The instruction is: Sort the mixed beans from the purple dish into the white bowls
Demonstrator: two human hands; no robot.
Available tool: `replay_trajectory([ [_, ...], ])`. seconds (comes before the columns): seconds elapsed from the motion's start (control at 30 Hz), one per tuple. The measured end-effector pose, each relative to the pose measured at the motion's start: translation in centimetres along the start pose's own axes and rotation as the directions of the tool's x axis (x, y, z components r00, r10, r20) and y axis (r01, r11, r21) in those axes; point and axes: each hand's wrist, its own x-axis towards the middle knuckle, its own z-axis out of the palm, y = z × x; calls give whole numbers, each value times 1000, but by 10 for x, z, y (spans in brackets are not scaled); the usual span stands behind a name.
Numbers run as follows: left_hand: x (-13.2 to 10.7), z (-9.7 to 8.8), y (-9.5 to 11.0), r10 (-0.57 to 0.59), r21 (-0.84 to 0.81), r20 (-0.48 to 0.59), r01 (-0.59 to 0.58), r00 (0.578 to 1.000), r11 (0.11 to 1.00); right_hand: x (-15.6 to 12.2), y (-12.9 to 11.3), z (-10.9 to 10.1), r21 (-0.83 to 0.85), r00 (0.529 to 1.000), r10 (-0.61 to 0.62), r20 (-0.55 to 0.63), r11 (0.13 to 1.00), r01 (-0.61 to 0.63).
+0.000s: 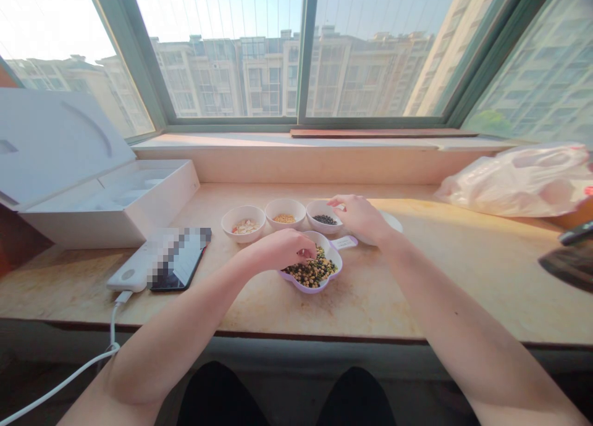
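Observation:
In front of me is a white bowl with a lilac rim [334, 276] and a short handle, holding mixed yellow and dark beans [312, 268]. My left hand [291, 247] reaches into it from the left, fingers bent and closed at the beans; anything between them is hidden. My right hand [359, 216] is at the right rim of a small white bowl [319, 227] with black beans [325, 219]. Its fingers are curled over that bowl, and what they hold is too small to make out. A white dish [393, 221] is partly hidden behind this hand.
To the left are a white bowl of yellow beans [284, 218] and one of pale flat pieces [245, 226]. A phone [185, 262], a white power bank [132, 268] with a cable, and an open white box [162, 197] lie farther left. A plastic bag [514, 179] sits at right.

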Motion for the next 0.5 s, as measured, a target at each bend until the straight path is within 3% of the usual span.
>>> replay_trajectory([
  [0.3, -2, -1, -1, 50, -3, -64, -50, 997, 999, -1, -1, -1, 27, 1000, -9, 2, 1000, 9],
  [0.5, -4, -4, 2, -43, -46, -123, 38, 991, 998, -3, -7, -3, 44, 1000, -13, 7, 999, 12],
])
